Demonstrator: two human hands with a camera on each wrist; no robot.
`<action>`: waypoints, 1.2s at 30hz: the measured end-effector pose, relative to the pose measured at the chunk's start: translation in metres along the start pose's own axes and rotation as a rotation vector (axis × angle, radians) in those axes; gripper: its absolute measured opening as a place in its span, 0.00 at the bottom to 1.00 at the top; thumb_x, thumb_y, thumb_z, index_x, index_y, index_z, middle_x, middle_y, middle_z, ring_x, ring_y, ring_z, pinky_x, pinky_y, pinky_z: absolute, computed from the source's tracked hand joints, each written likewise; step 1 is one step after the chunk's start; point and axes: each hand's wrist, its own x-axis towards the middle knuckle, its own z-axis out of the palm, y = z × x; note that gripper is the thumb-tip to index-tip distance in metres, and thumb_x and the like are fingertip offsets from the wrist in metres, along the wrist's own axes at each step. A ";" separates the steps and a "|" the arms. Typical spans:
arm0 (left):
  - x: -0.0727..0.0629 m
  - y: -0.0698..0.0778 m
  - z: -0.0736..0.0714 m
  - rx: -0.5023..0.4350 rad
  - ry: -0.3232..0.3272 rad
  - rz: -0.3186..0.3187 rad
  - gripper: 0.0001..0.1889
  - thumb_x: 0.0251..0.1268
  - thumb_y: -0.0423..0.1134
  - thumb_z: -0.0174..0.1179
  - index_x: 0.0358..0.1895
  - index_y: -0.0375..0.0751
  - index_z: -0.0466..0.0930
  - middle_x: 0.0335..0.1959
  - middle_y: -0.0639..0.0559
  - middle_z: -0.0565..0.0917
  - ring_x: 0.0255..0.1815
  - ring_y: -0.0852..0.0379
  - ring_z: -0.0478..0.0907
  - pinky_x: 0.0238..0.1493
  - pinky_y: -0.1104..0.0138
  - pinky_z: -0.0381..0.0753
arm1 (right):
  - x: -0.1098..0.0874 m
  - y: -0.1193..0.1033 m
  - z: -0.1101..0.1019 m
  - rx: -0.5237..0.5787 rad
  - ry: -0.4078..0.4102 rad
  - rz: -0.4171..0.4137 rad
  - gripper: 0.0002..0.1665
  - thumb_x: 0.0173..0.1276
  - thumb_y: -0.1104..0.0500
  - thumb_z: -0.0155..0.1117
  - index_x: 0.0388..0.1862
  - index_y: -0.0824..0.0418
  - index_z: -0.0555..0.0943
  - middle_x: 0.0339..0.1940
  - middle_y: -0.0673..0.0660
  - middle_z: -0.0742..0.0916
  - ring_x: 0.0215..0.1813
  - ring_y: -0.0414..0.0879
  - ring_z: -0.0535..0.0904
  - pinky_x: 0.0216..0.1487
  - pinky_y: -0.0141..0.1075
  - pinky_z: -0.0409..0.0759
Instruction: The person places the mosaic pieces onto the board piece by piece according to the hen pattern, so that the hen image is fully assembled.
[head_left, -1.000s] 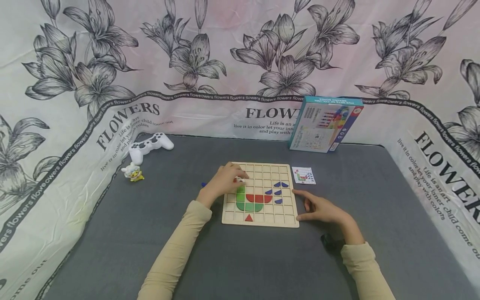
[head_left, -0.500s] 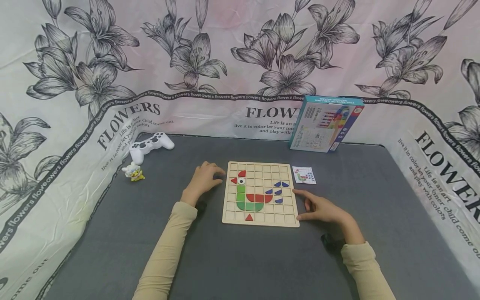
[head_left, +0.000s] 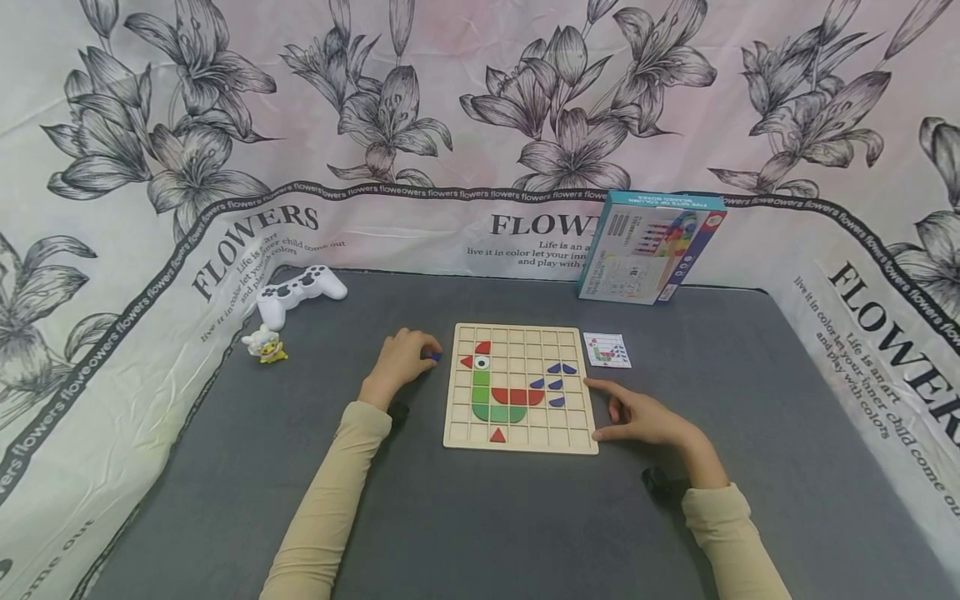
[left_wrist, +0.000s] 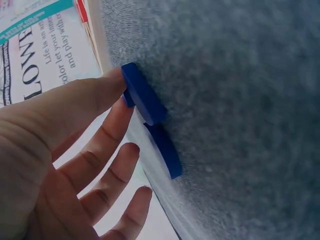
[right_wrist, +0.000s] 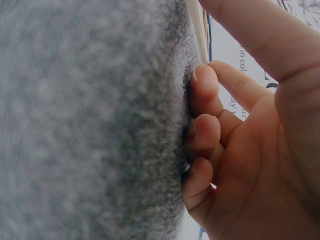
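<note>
My left hand (head_left: 402, 360), just left of the wooden grid board (head_left: 555, 435), pinches a blue half-round tile (left_wrist: 145, 97) between thumb and index finger. A second blue tile (left_wrist: 164, 150) lies on the cloth beyond it in the left wrist view. On the board, red, green and blue tiles form a bird, with a white eye tile (head_left: 482, 362), a red triangle (head_left: 498, 436) below and several blue tiles (head_left: 555, 385) at right. My right hand (head_left: 645, 417) rests beside the board, index fingertip and thumb at its right edge, the other fingers curled and holding nothing.
A small pattern card (head_left: 607, 351) lies right of the board. Behind it stands a teal-edged box (head_left: 645, 250) against the flowered backdrop. A white game controller (head_left: 302, 290) and a small yellow-and-white figurine (head_left: 267, 345) sit at the far left.
The left hand has moved left off the board, uncovering the bird's head and beak, and now pinches a blue tile beside the board. The right hand has stayed in place.
</note>
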 end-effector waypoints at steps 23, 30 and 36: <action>0.003 0.066 0.005 0.006 -0.051 0.212 0.10 0.56 0.39 0.65 0.42 0.53 0.85 0.35 0.54 0.83 0.40 0.53 0.72 0.46 0.55 0.70 | 0.001 0.000 0.000 0.006 -0.002 0.006 0.50 0.51 0.44 0.72 0.70 0.52 0.60 0.29 0.52 0.72 0.25 0.40 0.64 0.24 0.30 0.62; 0.008 0.087 0.015 0.038 -0.103 0.313 0.10 0.57 0.42 0.64 0.43 0.55 0.85 0.36 0.56 0.82 0.40 0.55 0.71 0.46 0.56 0.69 | 0.001 0.001 0.001 -0.005 0.004 -0.003 0.50 0.51 0.44 0.72 0.70 0.51 0.60 0.29 0.51 0.72 0.25 0.40 0.64 0.24 0.30 0.62; 0.013 0.106 0.019 0.050 -0.147 0.356 0.10 0.58 0.42 0.64 0.43 0.56 0.84 0.38 0.57 0.83 0.43 0.55 0.70 0.47 0.55 0.67 | 0.002 0.002 0.001 0.001 0.004 -0.005 0.50 0.50 0.44 0.72 0.70 0.51 0.60 0.29 0.51 0.72 0.25 0.40 0.64 0.24 0.30 0.62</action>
